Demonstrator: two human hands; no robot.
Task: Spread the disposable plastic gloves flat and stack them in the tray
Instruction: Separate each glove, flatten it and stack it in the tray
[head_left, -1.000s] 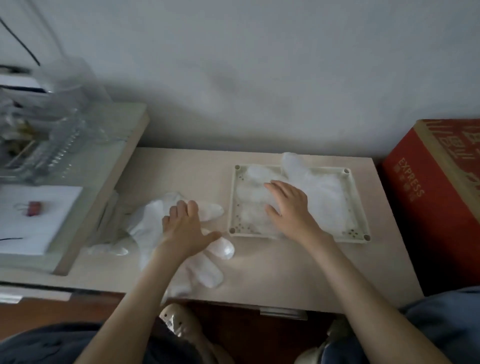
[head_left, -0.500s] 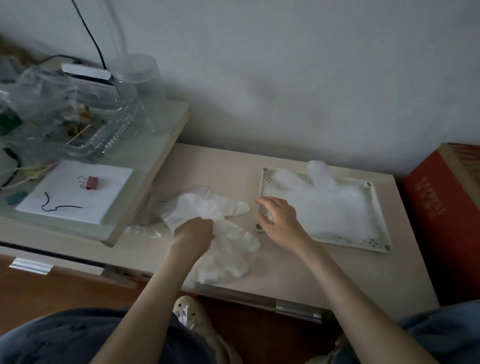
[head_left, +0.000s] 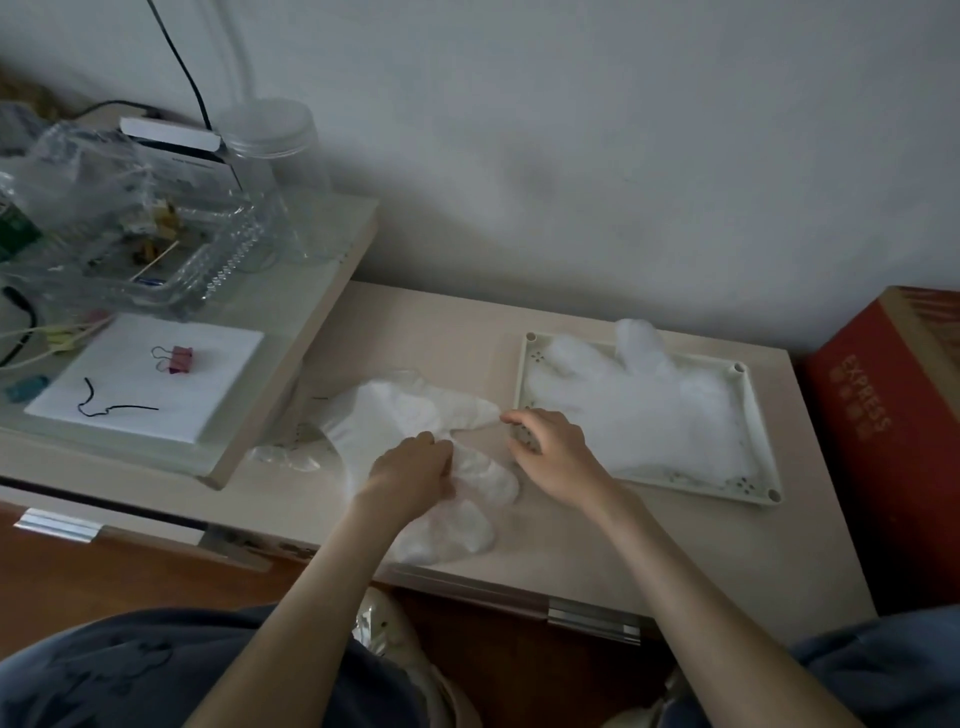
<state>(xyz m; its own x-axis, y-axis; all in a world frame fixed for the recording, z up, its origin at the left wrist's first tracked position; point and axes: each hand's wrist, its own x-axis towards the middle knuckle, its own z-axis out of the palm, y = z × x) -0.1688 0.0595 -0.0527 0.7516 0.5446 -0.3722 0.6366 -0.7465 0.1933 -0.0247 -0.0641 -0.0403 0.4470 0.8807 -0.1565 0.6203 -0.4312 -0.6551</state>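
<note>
Currently | glove (head_left: 400, 415): limp, light, slippery; take by edges | left hand (head_left: 410, 470) clutches it | right hand (head_left: 550, 447) pinches its nearest tip

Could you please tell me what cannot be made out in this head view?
1. Stacked gloves in the tray: head view, count unclear, translucent layers merge in dim light.
2. Left hand: fingertips curl under it, so its hold on the loose gloves is hidden.
3. Right hand: whether it pinches those gloves is too small to tell.
4. Red box: cut off by the right edge.
</note>
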